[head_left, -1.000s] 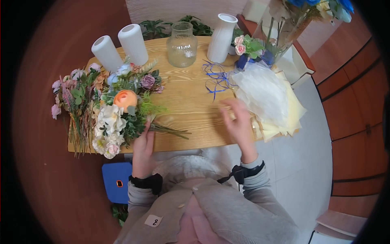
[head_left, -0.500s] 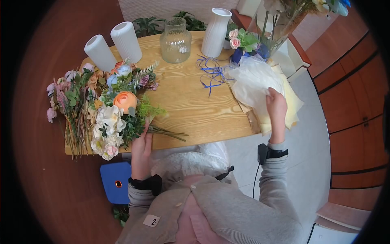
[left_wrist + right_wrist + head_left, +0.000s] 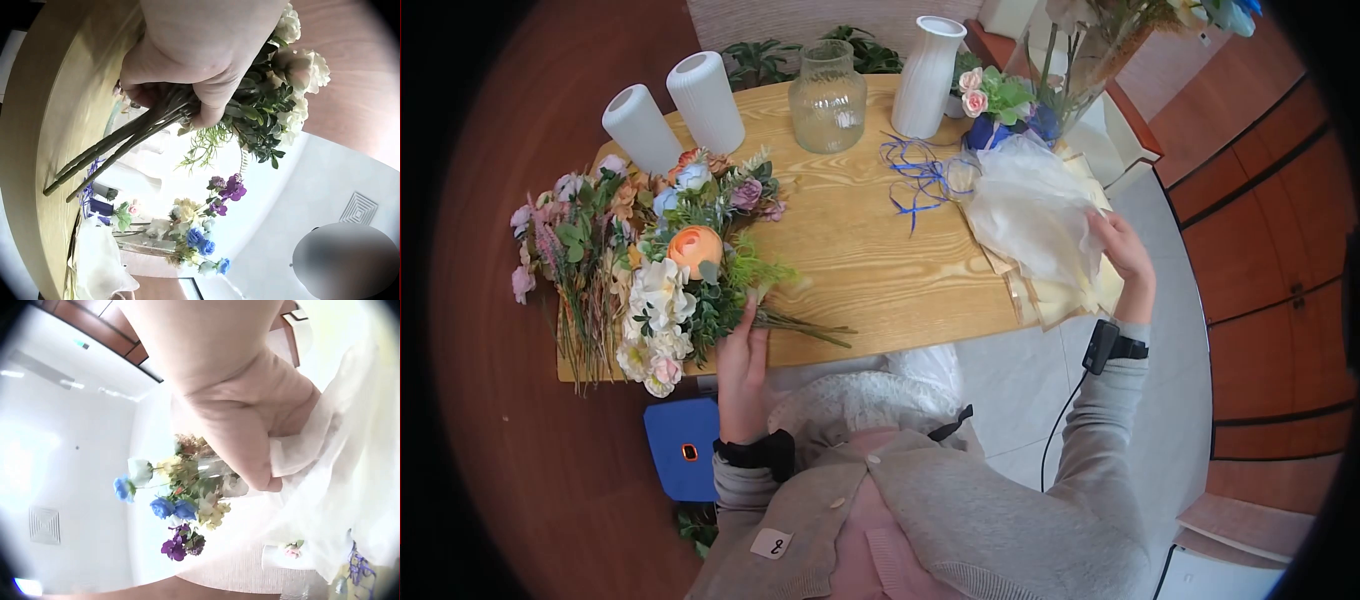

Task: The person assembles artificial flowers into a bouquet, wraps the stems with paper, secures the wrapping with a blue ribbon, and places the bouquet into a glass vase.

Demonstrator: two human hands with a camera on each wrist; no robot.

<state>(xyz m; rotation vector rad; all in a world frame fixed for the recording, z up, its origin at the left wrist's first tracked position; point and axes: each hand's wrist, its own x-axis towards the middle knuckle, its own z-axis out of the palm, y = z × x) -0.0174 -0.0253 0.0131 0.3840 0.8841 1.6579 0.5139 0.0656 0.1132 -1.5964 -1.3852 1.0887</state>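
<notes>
My left hand [image 3: 743, 372] grips a bouquet of artificial flowers [image 3: 695, 252] by its stems at the table's front edge. In the left wrist view, the thumb and fingers close round the bundled stems [image 3: 112, 142], whose cut ends point away from the blooms. White blossoms, an orange ranunculus and greenery make up the bouquet's head. Over at the right, my right hand [image 3: 1126, 255] pinches the edge of a sheer white wrapping sheet [image 3: 1030, 200]. The right wrist view shows the thumb against the crumpled sheet [image 3: 328, 475], with the fingertips partly hidden by it.
More loose flowers [image 3: 578, 240] lie at the table's left. Two white vases [image 3: 705, 100], a glass jar [image 3: 828, 105] and a taller white vase [image 3: 927, 80] stand along the back. Blue ribbon [image 3: 920, 180] lies tangled beside cream paper [image 3: 1090, 300] under the sheer sheet.
My right hand has moved right from above the table to the wrapping sheet, taken hold of its edge and drawn it slightly rightward. The left hand still holds the bouquet in place.
</notes>
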